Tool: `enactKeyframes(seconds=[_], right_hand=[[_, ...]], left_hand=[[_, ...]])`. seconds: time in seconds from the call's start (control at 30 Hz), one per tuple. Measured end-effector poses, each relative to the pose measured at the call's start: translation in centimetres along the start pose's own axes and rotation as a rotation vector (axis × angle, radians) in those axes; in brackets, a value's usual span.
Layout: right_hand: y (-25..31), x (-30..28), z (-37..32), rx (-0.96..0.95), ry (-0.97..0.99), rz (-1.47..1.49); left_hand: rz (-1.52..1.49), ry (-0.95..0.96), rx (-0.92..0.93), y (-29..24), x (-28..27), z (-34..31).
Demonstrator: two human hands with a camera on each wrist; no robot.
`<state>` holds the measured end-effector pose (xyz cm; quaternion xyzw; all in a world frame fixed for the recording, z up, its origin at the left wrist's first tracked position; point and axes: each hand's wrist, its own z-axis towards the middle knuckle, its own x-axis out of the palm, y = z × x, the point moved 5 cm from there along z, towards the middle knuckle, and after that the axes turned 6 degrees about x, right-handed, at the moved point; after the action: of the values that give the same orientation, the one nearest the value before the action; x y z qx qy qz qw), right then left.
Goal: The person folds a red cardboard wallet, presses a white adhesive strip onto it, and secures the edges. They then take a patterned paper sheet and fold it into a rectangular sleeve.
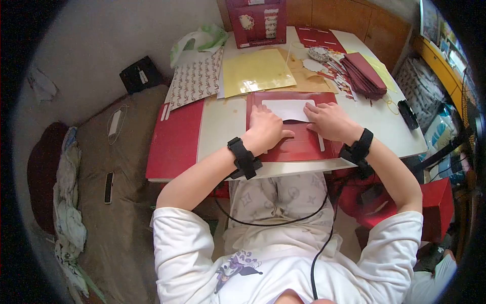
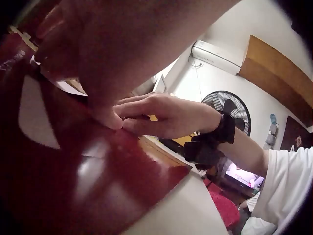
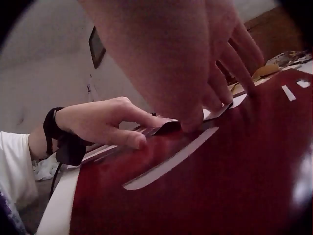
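Note:
A glossy red cardboard sheet [image 1: 298, 149] with narrow white strips lies at the table's front, before the person. A white panel [image 1: 288, 108] shows on its upper part, its near edge lifted over a dark gap between the hands. The left hand [image 1: 266, 130] rests on the panel's left end, fingers extended forward and thumb out to the right. Across from it, the right hand [image 1: 331, 121] presses the right end with its fingertips. In the right wrist view, the right thumb touches the sheet close to the curled dark edge [image 3: 167, 128].
Behind the sheet lie a yellow sheet [image 1: 258, 73], patterned paper [image 1: 195, 78] and a stack of folded dark red pieces [image 1: 363, 76]. A red box [image 1: 256, 23] stands at the back. Another red panel [image 1: 174, 137] is at left; a black object [image 1: 408, 115] sits at the right edge.

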<state>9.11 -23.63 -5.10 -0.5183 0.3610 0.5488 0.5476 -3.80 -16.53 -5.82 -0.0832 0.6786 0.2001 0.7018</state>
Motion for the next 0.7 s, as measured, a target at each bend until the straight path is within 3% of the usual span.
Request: enactKeyframes(seconds=[0.07, 0.13, 0.5, 0.57, 0.7], right_hand=[[0.2, -0.4, 0.1, 0.005, -0.007, 0.022], [0.2, -0.8, 0.1, 0.157, 0.208, 0.064], [-1.3, -2.0, 1.1, 0.166, 0.089, 0.212], [-1.3, -1.0, 2.1, 0.117, 0.061, 0.118], [0.2, 0.0, 3.6, 0.042, -0.047, -0.041]], left_hand=[[0.001, 0.027, -0.036, 0.3, 0.5, -0.2], [0.07, -0.139, -0.032, 0.2, 0.4, -0.4], [0.088, -0.065, -0.096, 1.5, -2.0, 0.7], [0.066, -0.09, 0.093, 1.0, -1.8, 1.5], [-0.066, -0.131, 0.277, 1.0, -0.9, 2.2]])
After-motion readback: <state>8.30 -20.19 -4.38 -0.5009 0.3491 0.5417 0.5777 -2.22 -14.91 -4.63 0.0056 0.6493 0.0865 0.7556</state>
